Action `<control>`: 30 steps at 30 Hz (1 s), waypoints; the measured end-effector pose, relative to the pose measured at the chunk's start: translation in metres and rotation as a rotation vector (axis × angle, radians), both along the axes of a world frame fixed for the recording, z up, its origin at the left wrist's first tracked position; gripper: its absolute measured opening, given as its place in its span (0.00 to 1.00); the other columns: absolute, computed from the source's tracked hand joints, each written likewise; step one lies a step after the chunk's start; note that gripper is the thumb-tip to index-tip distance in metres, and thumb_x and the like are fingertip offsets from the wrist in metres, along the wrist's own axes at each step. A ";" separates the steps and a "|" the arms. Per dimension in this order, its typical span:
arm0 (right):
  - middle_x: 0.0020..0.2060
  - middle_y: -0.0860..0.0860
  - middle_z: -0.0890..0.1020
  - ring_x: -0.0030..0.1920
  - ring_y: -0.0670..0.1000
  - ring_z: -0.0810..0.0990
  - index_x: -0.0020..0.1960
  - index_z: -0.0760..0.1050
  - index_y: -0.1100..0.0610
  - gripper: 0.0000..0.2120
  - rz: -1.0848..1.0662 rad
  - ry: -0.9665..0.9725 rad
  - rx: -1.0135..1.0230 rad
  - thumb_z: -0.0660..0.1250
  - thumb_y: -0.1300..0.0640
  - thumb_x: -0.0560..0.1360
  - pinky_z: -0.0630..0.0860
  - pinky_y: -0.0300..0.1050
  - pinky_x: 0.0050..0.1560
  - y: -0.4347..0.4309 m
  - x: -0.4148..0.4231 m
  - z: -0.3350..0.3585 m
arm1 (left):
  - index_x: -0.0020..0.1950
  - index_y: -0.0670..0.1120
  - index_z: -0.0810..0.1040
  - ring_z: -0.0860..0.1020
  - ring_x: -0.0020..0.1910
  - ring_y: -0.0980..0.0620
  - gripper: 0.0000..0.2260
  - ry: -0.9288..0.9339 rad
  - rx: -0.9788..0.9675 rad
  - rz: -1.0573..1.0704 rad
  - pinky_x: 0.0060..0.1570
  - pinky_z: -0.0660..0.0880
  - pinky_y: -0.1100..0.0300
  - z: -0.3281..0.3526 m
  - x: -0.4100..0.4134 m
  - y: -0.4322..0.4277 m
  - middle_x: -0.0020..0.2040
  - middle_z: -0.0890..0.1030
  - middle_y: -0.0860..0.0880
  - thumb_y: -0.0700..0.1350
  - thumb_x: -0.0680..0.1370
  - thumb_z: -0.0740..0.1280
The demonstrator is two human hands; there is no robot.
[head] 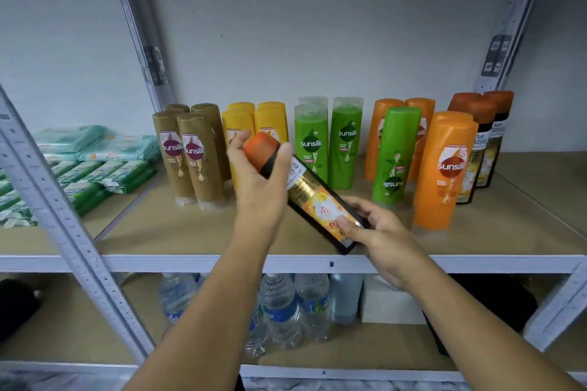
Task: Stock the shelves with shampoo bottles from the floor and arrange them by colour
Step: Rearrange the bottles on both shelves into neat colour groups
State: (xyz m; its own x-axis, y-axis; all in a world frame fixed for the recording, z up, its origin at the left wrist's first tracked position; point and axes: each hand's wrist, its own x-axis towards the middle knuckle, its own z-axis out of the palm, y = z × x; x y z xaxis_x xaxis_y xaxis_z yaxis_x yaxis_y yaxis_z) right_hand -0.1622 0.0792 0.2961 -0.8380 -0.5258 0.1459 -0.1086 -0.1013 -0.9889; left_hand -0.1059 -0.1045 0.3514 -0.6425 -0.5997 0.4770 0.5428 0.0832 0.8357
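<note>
I hold a black shampoo bottle (314, 200) with an orange-red cap and a yellow-orange label, tilted in front of the middle shelf (197, 232). My left hand (260, 174) grips its cap end. My right hand (378, 228) grips its base, thumb on the label. On the shelf stand groups by colour: brown bottles (190, 152), yellow bottles (270, 119), clear green bottles (330, 143), orange bottles (444, 168), and black bottles with orange-red caps (482, 136) at the right. One solid green bottle (395, 155) stands upside down among the orange ones.
Packs of wipes and green packets (85, 165) lie on the neighbouring shelf at left. Water bottles (286, 308) and a white box (390, 305) stand on the shelf below. Grey metal uprights (63, 216) frame the shelves; a white wall is behind.
</note>
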 end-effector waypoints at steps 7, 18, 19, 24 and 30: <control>0.57 0.44 0.84 0.60 0.47 0.82 0.65 0.76 0.41 0.23 -0.021 0.047 0.030 0.74 0.57 0.73 0.78 0.50 0.62 -0.001 -0.008 -0.009 | 0.82 0.56 0.41 0.74 0.68 0.57 0.35 -0.128 -0.279 -0.189 0.70 0.72 0.48 -0.025 -0.022 0.023 0.73 0.72 0.54 0.47 0.85 0.61; 0.58 0.38 0.82 0.60 0.35 0.79 0.70 0.70 0.43 0.25 -0.249 0.236 0.111 0.73 0.56 0.77 0.75 0.37 0.62 0.002 -0.006 -0.011 | 0.80 0.54 0.59 0.71 0.73 0.57 0.28 -0.194 -0.417 -0.342 0.73 0.68 0.50 -0.035 -0.036 0.035 0.72 0.74 0.55 0.38 0.83 0.64; 0.58 0.35 0.81 0.59 0.32 0.77 0.70 0.69 0.42 0.25 -0.265 0.253 0.131 0.72 0.55 0.77 0.74 0.33 0.60 0.004 -0.007 -0.010 | 0.79 0.55 0.62 0.72 0.71 0.59 0.27 -0.239 -0.438 -0.334 0.72 0.69 0.50 -0.039 -0.037 0.035 0.71 0.75 0.57 0.38 0.83 0.64; 0.62 0.38 0.80 0.63 0.34 0.76 0.73 0.67 0.43 0.26 -0.303 0.271 0.205 0.71 0.54 0.79 0.73 0.45 0.68 0.011 -0.015 -0.013 | 0.68 0.52 0.74 0.80 0.61 0.60 0.15 -0.407 -0.613 -0.274 0.65 0.76 0.48 -0.057 -0.044 0.033 0.60 0.83 0.56 0.46 0.81 0.67; 0.63 0.35 0.78 0.64 0.36 0.74 0.72 0.67 0.41 0.24 -0.325 0.344 0.333 0.70 0.52 0.79 0.72 0.48 0.69 0.012 -0.016 -0.012 | 0.53 0.46 0.80 0.81 0.47 0.53 0.12 -0.493 -0.794 -0.216 0.51 0.79 0.48 -0.066 -0.040 0.019 0.46 0.84 0.51 0.53 0.83 0.64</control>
